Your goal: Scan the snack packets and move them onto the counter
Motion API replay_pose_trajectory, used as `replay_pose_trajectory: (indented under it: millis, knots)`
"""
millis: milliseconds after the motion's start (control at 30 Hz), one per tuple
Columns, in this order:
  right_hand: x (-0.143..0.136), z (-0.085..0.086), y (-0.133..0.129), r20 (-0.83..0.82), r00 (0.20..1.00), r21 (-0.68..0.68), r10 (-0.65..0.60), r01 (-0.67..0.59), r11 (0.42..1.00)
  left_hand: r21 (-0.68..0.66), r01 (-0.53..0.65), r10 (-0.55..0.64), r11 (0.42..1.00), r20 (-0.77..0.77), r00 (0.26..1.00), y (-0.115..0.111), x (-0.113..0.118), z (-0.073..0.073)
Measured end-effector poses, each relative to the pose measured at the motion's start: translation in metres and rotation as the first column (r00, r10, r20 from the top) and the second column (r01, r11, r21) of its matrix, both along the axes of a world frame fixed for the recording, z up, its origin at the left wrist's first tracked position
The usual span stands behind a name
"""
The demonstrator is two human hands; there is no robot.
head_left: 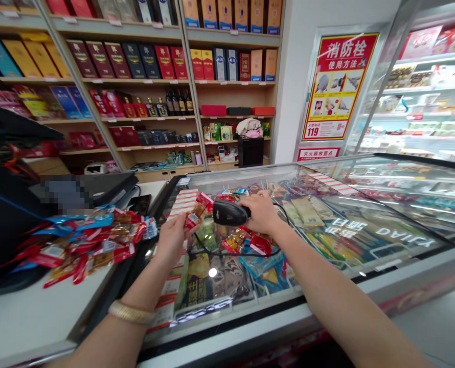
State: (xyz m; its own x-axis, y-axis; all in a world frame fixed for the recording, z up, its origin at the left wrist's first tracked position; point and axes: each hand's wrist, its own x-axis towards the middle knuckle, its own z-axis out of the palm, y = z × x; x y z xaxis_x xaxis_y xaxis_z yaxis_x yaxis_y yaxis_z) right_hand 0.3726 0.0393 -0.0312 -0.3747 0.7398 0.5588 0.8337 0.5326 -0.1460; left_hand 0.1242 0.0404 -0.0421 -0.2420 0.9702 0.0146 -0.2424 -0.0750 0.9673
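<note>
Left: on the flat white counter (24, 319), heap of shiny red-and-blue plastic packets (93, 237). Right of the counter: long glass-topped freezer with pale rim (419, 268). Over its glass, small red plastic packet (199, 209) in bare left hand (174, 237); just rightward, black plastic handheld scanner (229, 213) in bare right hand (264, 212). Behind: tall pale wooden shelves (227, 95); to their right, rectangular red wall poster (340, 84), then white brightly lit shelving (427, 88).

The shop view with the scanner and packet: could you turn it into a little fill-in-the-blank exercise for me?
1. The right hand grips a scanner whose body is coloured ____.
2. The left hand holds a small packet, and a gold-coloured bracelet circles the person's ____ wrist.
3. The large number near the bottom of the red poster is ____.

Missing words: black; left; 119.
</note>
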Motion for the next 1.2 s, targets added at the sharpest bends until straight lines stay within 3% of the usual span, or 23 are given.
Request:
replay_pose_trajectory:
  millis: [100,167,200,267,333,367,467,533,600,667,767,867,933,1000,1033,1100,1200]
  knots:
    - [0.006,-0.005,0.005,-0.069,0.997,0.018,-0.037,0.038,0.999,0.147,-0.157,0.161,0.977,-0.015,0.987,0.000,-0.021,0.020]
    - [0.010,-0.007,0.007,-0.113,0.991,0.043,-0.076,0.081,0.996,0.270,-0.293,0.346,0.917,-0.176,0.921,-0.002,-0.050,0.038]
    - [0.012,-0.008,0.009,-0.129,0.987,0.052,-0.094,0.101,0.994,0.324,-0.358,0.457,0.875,-0.317,0.831,-0.004,-0.068,0.047]
    - [0.015,-0.010,0.011,-0.147,0.983,0.058,-0.110,0.119,0.991,0.404,-0.430,0.586,0.808,-0.632,0.507,-0.009,-0.110,0.064]
    - [0.019,-0.011,0.012,-0.159,0.978,0.063,-0.132,0.143,0.988,0.470,-0.443,0.606,0.763,-0.759,0.239,-0.011,-0.152,0.075]
    - [0.020,-0.011,0.013,-0.163,0.976,0.063,-0.144,0.156,0.986,0.486,-0.427,0.596,0.763,-0.784,0.173,-0.010,-0.172,0.078]
    - [0.025,-0.012,0.014,-0.171,0.967,0.044,-0.191,0.201,0.978,0.426,-0.348,0.480,0.835,-0.874,0.081,0.001,-0.219,0.075]
    - [0.028,-0.013,0.016,-0.176,0.959,0.024,-0.223,0.230,0.973,0.393,-0.282,0.436,0.875,-0.894,0.105,0.009,-0.238,0.067]
    - [0.030,-0.014,0.018,-0.185,0.952,0.011,-0.244,0.250,0.968,0.428,-0.240,0.463,0.872,-0.878,0.117,0.012,-0.243,0.059]
    - [0.033,-0.015,0.020,-0.194,0.947,0.002,-0.257,0.262,0.965,0.530,-0.223,0.557,0.818,-0.827,0.076,0.009,-0.236,0.056]
    - [0.036,-0.015,0.021,-0.197,0.940,-0.015,-0.280,0.283,0.959,0.666,-0.177,0.680,0.724,-0.733,0.024,0.002,-0.204,0.060]
    - [0.037,-0.013,0.021,-0.188,0.925,-0.027,-0.331,0.332,0.943,0.670,-0.159,0.685,0.725,-0.724,0.074,0.002,-0.152,0.065]
    - [0.038,-0.012,0.021,-0.181,0.918,-0.032,-0.352,0.352,0.936,0.576,-0.068,0.579,0.814,-0.798,0.166,0.005,-0.109,0.060]
    - [0.038,-0.010,0.022,-0.175,0.918,-0.046,-0.357,0.355,0.934,0.374,0.119,0.334,0.920,-0.905,0.264,0.005,-0.064,0.047]
    - [0.037,-0.010,0.022,-0.172,0.918,-0.052,-0.357,0.354,0.934,0.293,0.204,0.230,0.934,-0.931,0.285,0.003,-0.042,0.038]
    - [0.037,-0.010,0.023,-0.160,0.920,-0.064,-0.358,0.352,0.934,0.140,0.386,0.043,0.912,-0.967,0.250,-0.002,-0.003,0.020]
    - [0.036,-0.010,0.023,-0.145,0.924,-0.073,-0.354,0.347,0.935,0.027,0.499,-0.073,0.866,-0.981,0.180,-0.011,0.038,-0.001]
